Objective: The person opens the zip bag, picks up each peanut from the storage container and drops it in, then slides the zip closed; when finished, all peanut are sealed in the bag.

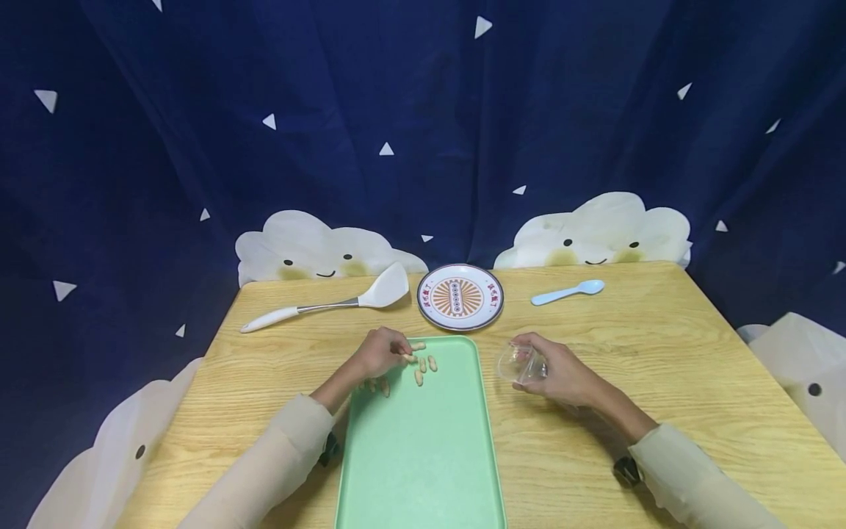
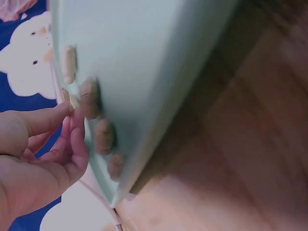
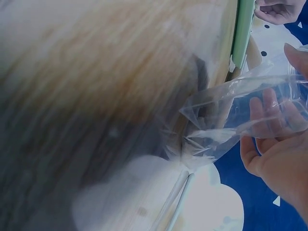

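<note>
Over the far left corner of the green tray, the left hand pinches a single peanut between thumb and fingers, the tips close together on the shell. Other loose peanuts lie on the tray's far end, some just beside that hand and a few along the tray's left side, partly hidden under the wrist in the head view. To the right of the tray, the right hand has its fingers curved round a clear plastic bag above the tabletop. For a clean pick-up, a light pinch across the shell's middle should serve better than a squeeze, and a straight lift would spare the neighbouring nuts and the tray's raised rim. The bag looks thin and creased, so gentle, well-spread fingers should stop its film from folding in; holding it near the tray's right edge would shorten the reach between the hands. The plate beyond the tray's far edge, the spatula beyond to its left and the spoon beyond to its right call for no handling here.
</note>
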Action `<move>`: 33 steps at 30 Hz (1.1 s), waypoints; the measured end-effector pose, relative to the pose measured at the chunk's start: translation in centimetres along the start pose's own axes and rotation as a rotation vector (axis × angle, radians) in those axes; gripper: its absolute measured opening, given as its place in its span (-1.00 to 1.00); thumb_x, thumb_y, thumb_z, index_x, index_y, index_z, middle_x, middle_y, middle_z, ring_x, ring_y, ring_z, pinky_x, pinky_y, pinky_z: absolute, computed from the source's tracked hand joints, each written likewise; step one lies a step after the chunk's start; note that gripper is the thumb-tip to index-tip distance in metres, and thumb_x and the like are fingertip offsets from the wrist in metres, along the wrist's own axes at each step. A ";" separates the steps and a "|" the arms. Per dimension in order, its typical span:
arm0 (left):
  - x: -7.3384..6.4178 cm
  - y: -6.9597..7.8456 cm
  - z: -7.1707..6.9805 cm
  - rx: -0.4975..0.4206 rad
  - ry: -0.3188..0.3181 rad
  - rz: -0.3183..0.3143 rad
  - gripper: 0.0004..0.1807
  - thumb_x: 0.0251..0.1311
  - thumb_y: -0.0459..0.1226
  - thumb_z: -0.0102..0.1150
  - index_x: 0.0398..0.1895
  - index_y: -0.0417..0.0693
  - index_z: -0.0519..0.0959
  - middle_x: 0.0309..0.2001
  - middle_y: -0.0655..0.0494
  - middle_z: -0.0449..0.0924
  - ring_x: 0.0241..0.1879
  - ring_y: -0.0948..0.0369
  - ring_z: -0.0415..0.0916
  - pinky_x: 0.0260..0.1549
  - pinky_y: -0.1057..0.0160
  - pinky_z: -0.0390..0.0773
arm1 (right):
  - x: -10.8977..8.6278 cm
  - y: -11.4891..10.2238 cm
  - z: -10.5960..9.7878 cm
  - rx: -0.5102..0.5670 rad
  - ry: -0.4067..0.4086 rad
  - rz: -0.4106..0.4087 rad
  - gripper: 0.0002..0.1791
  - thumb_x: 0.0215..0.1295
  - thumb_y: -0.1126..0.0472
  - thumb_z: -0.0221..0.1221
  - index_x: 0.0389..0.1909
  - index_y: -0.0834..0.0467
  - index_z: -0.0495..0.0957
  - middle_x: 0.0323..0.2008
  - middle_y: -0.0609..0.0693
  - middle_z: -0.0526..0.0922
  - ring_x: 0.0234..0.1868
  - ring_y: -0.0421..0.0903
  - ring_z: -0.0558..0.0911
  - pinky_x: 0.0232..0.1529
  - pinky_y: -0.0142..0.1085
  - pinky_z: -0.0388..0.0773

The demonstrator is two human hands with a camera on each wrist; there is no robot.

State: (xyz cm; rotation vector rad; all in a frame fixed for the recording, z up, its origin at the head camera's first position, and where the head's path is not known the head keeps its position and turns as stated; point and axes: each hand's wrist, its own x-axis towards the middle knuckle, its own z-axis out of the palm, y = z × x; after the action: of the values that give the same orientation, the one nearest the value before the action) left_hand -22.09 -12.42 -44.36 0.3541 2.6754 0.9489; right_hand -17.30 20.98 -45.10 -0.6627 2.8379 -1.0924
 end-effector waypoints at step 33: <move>0.4 10.9 5.0 -0.367 -0.022 0.266 -0.89 0.04 -0.40 0.33 -0.32 -0.19 0.67 -0.38 0.00 0.69 -0.45 0.39 0.52 -0.49 0.49 0.49 | -0.1 0.0 0.1 0.022 0.019 -0.023 -0.28 -0.12 0.10 0.46 0.13 0.07 0.41 -0.18 -0.05 0.64 -0.06 -0.04 0.59 0.02 -0.04 0.47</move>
State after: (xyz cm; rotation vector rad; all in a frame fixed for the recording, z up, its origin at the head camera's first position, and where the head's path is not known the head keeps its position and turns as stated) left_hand -19.32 -1.19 -41.09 0.6390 2.4027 1.4735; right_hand -17.17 21.00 -45.19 -0.6885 2.8364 -1.1376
